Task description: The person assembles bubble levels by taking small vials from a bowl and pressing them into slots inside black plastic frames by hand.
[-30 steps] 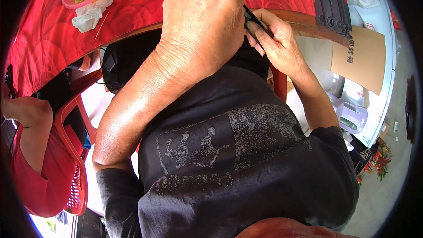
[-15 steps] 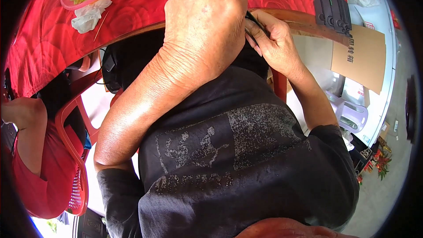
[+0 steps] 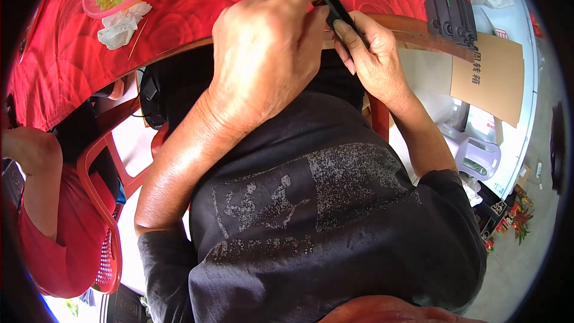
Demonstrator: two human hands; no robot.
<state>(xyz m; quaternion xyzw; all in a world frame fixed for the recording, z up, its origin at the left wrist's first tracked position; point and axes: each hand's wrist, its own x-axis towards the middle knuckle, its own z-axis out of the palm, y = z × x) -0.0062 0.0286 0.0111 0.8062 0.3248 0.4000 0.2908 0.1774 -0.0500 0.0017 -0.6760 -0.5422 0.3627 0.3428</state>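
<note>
A long, narrow black plastic strip (image 3: 338, 6) is held slantwise over the table's near edge, its upper end reaching the top of the picture. My right hand (image 3: 379, 57) grips the lower end, with the thumb pressed along it. My left hand (image 3: 263, 54) is closed at the strip's upper part, back of the hand up. Most of its fingertips, and anything small between them, are hidden behind the hand.
A red rose-patterned cloth (image 3: 185, 15) covers the table. On it are a pink basket (image 3: 89, 3) of yellowish clear tubes, a crumpled tissue (image 3: 119, 30), a thin stick (image 3: 137, 39) and several long black plastic parts (image 3: 448, 6). A person in red (image 3: 54, 233) sits at left; a cardboard box (image 3: 490, 78) stands right.
My left hand has shifted a little left and down and turned, uncovering more of the black strip. My right hand stays nearly in place.
</note>
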